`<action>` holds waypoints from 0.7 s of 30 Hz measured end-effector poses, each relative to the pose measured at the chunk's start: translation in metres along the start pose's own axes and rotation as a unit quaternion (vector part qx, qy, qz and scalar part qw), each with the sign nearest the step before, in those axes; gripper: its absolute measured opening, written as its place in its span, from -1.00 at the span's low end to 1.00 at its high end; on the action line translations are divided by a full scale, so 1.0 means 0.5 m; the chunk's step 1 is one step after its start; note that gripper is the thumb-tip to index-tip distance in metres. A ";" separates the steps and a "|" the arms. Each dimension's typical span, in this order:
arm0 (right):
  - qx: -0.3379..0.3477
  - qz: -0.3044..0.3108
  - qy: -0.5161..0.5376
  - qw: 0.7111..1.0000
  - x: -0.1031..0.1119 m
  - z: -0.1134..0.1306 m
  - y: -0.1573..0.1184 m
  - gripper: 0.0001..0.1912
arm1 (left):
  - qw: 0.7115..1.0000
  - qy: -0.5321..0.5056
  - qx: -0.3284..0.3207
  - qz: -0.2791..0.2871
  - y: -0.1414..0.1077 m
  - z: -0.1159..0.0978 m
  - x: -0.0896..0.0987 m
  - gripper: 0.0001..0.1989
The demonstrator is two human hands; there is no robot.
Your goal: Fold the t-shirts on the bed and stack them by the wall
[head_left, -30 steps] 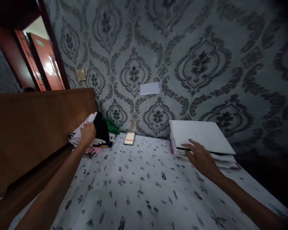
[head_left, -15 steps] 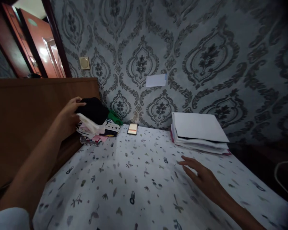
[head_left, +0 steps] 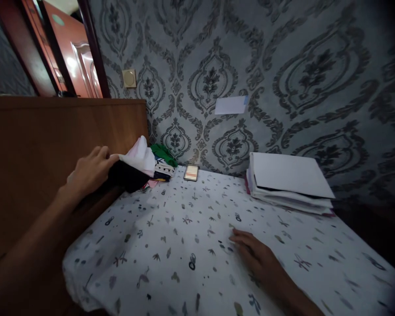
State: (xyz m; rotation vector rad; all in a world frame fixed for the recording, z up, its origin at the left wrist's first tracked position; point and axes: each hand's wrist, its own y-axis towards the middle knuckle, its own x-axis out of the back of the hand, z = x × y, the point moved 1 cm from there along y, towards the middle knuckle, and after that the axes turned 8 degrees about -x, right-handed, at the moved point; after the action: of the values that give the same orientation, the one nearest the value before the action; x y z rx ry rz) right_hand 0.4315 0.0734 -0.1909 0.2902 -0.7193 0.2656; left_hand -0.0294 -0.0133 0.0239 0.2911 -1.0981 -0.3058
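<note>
My left hand (head_left: 91, 170) pinches the edge of a black garment (head_left: 128, 175) and a white cloth (head_left: 141, 156) at the left side of the bed. The black fabric hangs down from my fingers, its far end against a pile of folded clothes (head_left: 164, 169); a green garment (head_left: 164, 153) lies at the back of that pile. Part of the pile is hidden behind the black cloth. Over the patterned sheet (head_left: 184, 237), my right hand (head_left: 258, 256) is empty, its fingers stretched forward and slightly apart. I cannot tell whether it touches the sheet.
A stack of white folders or papers (head_left: 289, 175) lies at the back right of the bed. Near the wall is a small card-like object (head_left: 191, 173). A wooden headboard (head_left: 66, 131) borders the left side, and patterned wallpaper rises behind.
My left hand has drawn the black garment down off the pile's top, and the white cloth now shows above it. My right hand has moved slightly down and left. The view has shifted.
</note>
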 end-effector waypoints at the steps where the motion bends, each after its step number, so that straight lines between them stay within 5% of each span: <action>1: 0.003 -0.006 0.005 1.000 -0.004 0.000 -0.003 -0.41 | 1.000 0.003 -0.011 0.008 -0.014 -0.026 -0.006 -0.64; 4: -0.002 -0.022 0.011 1.000 -0.013 -0.005 -0.013 -0.42 | 0.988 -0.067 -0.081 0.111 -0.062 -0.107 -0.059 -0.65; 7: -0.002 -0.021 0.000 1.000 -0.018 -0.008 -0.020 -0.47 | 0.932 -0.216 -0.166 0.238 -0.102 -0.157 -0.128 -0.79; 9: 0.000 -0.016 -0.009 1.000 -0.020 -0.006 -0.023 -0.51 | 0.904 -0.282 -0.190 0.260 -0.113 -0.162 -0.156 -0.89; 11: -0.005 -0.010 -0.012 1.000 -0.020 -0.003 -0.026 -0.53 | 0.901 -0.308 -0.168 0.257 -0.111 -0.154 -0.171 -0.93; 16: -0.012 -0.004 -0.011 1.000 -0.019 0.000 -0.029 -0.56 | 0.951 -0.219 0.018 0.218 -0.091 -0.158 -0.192 -0.77; 21: -0.012 0.003 -0.021 1.000 -0.018 0.001 -0.031 -0.56 | 0.957 -0.196 0.052 0.207 -0.061 -0.134 -0.192 -0.81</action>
State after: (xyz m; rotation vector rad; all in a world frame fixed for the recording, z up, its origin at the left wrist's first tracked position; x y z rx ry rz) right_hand 0.4300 0.0577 -0.1993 0.2706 -0.7641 0.2567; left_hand -0.0126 0.0006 -0.0948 0.0867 -1.5379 0.0767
